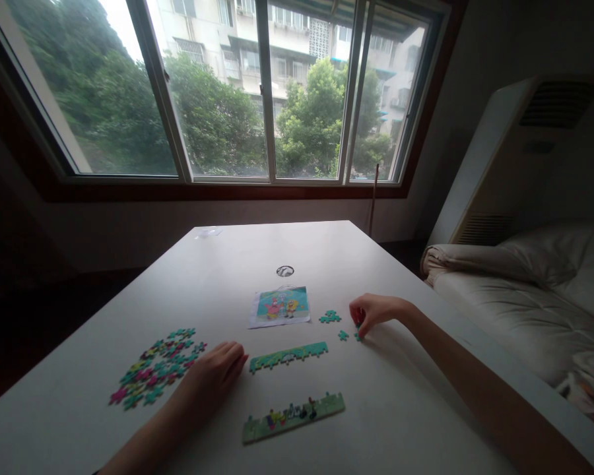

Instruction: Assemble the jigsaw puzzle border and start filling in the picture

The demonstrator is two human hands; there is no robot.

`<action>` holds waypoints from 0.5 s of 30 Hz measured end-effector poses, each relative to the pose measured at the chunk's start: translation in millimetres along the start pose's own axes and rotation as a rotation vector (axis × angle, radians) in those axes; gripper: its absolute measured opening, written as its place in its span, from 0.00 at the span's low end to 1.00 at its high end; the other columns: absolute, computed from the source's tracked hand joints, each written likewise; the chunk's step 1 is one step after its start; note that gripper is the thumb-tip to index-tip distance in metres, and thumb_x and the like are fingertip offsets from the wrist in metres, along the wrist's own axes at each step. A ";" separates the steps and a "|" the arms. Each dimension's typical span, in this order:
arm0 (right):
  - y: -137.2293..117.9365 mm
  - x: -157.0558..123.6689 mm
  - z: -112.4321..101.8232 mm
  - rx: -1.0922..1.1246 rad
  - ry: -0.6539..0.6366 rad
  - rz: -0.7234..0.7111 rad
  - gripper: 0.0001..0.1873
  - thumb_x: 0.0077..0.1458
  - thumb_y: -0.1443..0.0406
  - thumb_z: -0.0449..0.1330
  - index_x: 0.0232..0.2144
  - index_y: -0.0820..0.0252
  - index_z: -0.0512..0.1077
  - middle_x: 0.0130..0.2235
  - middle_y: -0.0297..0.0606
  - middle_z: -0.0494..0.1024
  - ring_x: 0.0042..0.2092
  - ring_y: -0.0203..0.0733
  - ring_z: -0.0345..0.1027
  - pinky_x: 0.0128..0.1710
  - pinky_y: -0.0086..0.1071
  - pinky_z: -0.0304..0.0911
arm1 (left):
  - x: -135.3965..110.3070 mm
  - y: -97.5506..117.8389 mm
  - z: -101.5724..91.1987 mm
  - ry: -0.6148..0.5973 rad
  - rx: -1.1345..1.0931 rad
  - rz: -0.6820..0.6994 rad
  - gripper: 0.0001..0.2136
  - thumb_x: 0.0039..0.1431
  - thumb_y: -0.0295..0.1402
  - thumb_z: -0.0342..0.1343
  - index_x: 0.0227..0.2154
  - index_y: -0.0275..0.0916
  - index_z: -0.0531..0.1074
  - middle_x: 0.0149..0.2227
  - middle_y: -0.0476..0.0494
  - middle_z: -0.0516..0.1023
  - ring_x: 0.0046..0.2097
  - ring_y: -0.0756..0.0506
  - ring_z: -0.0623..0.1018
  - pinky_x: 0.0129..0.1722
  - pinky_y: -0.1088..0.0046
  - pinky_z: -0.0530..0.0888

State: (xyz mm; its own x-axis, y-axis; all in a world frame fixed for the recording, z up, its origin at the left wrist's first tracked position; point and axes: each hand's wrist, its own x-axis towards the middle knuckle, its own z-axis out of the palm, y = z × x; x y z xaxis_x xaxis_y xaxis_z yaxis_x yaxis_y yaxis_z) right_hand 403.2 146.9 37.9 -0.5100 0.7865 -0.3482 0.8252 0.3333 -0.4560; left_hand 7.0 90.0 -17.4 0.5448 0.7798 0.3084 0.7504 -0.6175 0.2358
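Note:
My left hand [212, 376] rests palm down on the white table [406, 409], fingers loosely together, between a pile of loose puzzle pieces [156, 366] and an assembled green strip [288, 356]. My right hand [371, 313] reaches out to the right, its fingertips pinched on a small teal puzzle piece [358, 335] lying on the table. Another single piece [343, 335] and a small joined cluster [330, 317] lie just left of it. A second, longer assembled strip [294, 417] lies nearer to me. A printed reference picture [280, 306] lies beyond the strips.
A round hole [285, 270] sits in the table past the picture, and a small clear bag [208, 231] lies at the far edge. A pale sofa with cushions [519, 290] stands right of the table. Large windows [257, 92] fill the far wall.

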 end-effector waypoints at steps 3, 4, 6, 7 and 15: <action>0.8 0.6 1.0 0.006 0.005 0.002 0.20 0.30 0.57 0.69 0.26 0.62 0.71 0.26 0.30 0.69 0.27 0.32 0.60 0.23 0.23 0.52 | 0.6 0.7 -0.4 -0.005 -0.001 -0.003 0.14 0.64 0.35 0.38 0.23 0.40 0.58 0.26 0.48 0.67 0.28 0.47 0.69 0.29 0.74 0.62; 1.4 0.8 1.2 0.011 0.004 -0.003 0.20 0.30 0.58 0.69 0.26 0.63 0.70 0.26 0.30 0.69 0.27 0.32 0.60 0.23 0.23 0.52 | 0.7 0.8 -0.4 -0.006 -0.001 -0.005 0.14 0.64 0.35 0.38 0.23 0.40 0.58 0.26 0.48 0.67 0.28 0.47 0.69 0.29 0.74 0.62; 2.8 1.3 1.5 0.019 0.001 -0.015 0.19 0.30 0.58 0.70 0.26 0.63 0.70 0.26 0.30 0.69 0.28 0.32 0.60 0.23 0.23 0.53 | 1.0 1.0 -0.5 -0.007 0.000 -0.008 0.13 0.64 0.35 0.39 0.23 0.40 0.58 0.26 0.48 0.67 0.28 0.47 0.69 0.29 0.74 0.62; 3.5 1.6 1.7 0.020 -0.001 -0.017 0.19 0.30 0.58 0.70 0.26 0.63 0.71 0.26 0.30 0.69 0.27 0.32 0.60 0.23 0.23 0.53 | 1.1 1.1 -0.5 -0.005 0.001 -0.009 0.13 0.63 0.35 0.39 0.23 0.40 0.58 0.26 0.48 0.67 0.28 0.47 0.69 0.29 0.74 0.62; 5.1 1.2 0.2 0.038 -0.023 -0.005 0.18 0.31 0.60 0.69 0.27 0.63 0.71 0.26 0.31 0.70 0.28 0.33 0.61 0.24 0.24 0.53 | 1.4 2.5 -1.6 -0.003 0.007 -0.015 0.13 0.63 0.36 0.40 0.23 0.40 0.59 0.25 0.48 0.68 0.28 0.47 0.70 0.29 0.74 0.62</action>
State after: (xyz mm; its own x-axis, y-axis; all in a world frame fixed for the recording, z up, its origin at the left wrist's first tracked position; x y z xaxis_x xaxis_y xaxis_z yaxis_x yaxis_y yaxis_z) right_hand 406.8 149.4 35.0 -0.5203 0.7725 -0.3640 0.8127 0.3170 -0.4888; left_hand 9.0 89.4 -14.9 0.5347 0.7892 0.3022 0.7609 -0.6052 0.2340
